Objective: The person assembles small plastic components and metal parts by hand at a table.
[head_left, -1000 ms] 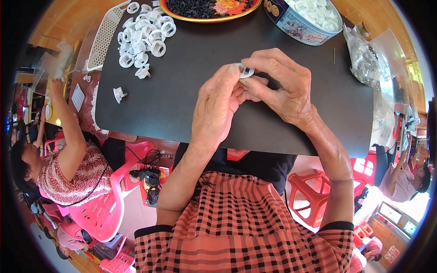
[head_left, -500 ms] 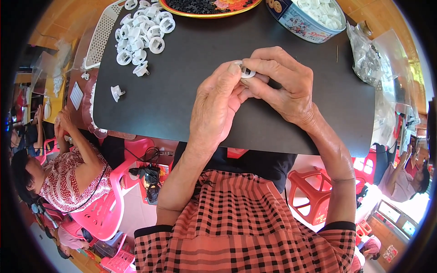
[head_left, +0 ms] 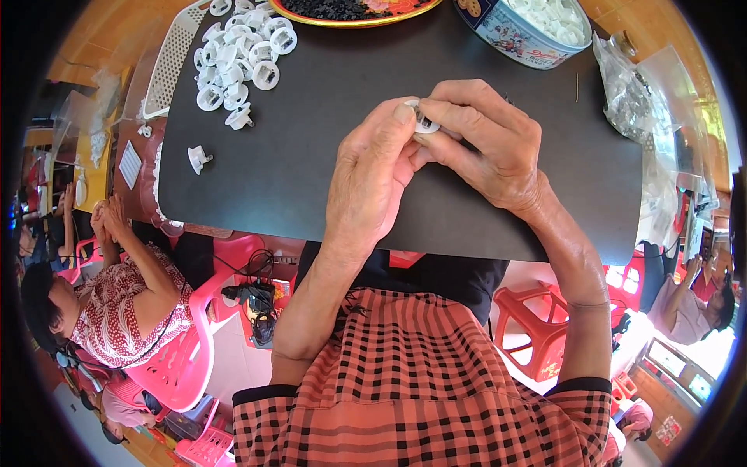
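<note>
Over the middle of the dark table, both my hands hold one small round white plastic part point(head_left: 426, 118) with a dark slot in its face. My left hand point(head_left: 372, 159) pinches its left edge, thumb on top. The fingers of my right hand point(head_left: 494, 144) are closed on its right side, index finger and thumb near the rim. My fingers cover much of the part. To the left lies a heap of similar white plastic parts point(head_left: 236, 58), several with dark pieces inside. A single white part point(head_left: 199, 159) lies apart, nearer to me.
A red and yellow tray point(head_left: 342, 21) of small black pieces sits at the far edge, beside a blue tin point(head_left: 520, 39) full of white parts. Clear plastic bags point(head_left: 626, 101) lie at right. A white perforated basket point(head_left: 167, 66) stands left. Another person point(head_left: 128, 292) sits at left.
Both hands stay together on the white part, which has turned slightly between the fingers. The view has shifted a little; the heap is unchanged.
</note>
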Available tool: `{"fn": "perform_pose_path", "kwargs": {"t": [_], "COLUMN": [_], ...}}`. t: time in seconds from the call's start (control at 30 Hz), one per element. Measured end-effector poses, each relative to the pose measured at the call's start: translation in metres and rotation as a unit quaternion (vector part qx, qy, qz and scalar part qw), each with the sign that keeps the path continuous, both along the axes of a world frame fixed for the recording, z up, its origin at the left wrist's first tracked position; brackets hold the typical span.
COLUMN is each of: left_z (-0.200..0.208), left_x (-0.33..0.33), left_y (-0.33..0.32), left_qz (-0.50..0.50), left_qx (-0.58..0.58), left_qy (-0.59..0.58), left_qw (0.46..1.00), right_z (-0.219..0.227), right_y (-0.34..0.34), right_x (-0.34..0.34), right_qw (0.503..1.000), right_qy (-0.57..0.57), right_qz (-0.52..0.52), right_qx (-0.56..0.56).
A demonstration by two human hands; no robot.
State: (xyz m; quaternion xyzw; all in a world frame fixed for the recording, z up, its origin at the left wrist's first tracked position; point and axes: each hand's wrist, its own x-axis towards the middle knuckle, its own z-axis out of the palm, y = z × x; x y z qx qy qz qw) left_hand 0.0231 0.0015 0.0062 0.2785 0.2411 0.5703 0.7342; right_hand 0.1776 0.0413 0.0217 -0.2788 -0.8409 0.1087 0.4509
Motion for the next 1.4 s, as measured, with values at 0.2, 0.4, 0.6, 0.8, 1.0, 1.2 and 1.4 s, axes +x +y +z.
{"fn": "perform_pose_path", "kwargs": {"t": [0.2,0.4,0.6,0.8,1.0,1.2,1.4], "left_z": [0.0020,0.0014,0.0015,0.0008,0.0025,0.0013,0.0018], "left_x": [0.0032,0.0026,0.0036,0.0015,0.0040,0.0010,0.0050], "left_y": [0.0003,-0.0009,-0.0020,-0.0030,-0.0017,0.0006,0.0000], "left_qz": [0.022,0.015,0.037,0.018,0.037,0.027,0.025], "left_qx": [0.000,0.020,0.000,0.008,-0.008,0.015,0.019], "left_qy": [0.023,0.028,0.019,0.041,0.045,0.052,0.036], "left_qw": [1.000,0.999,0.999,0.999,0.998,0.998,0.999], "right_z": [0.0022,-0.0008,0.0021,-0.0016,0.0016,0.0034,0.0004], "right_y": [-0.0008,0.0030,0.0001,0.0041,0.0039,0.0009,0.0053], "right_x": [0.0009,0.0002,0.0029,0.0021,0.0011,0.0002,0.0015], "right_qw": [0.996,0.999,0.999,1.000,1.000,0.998,0.998], "right_qy": [0.010,0.028,-0.001,0.004,-0.003,0.002,0.032], "right_qz": [-0.003,-0.007,-0.006,0.009,0.018,-0.001,0.011], "right_qx": [-0.084,-0.042,-0.035,0.014,0.019,-0.060,-0.061]}}
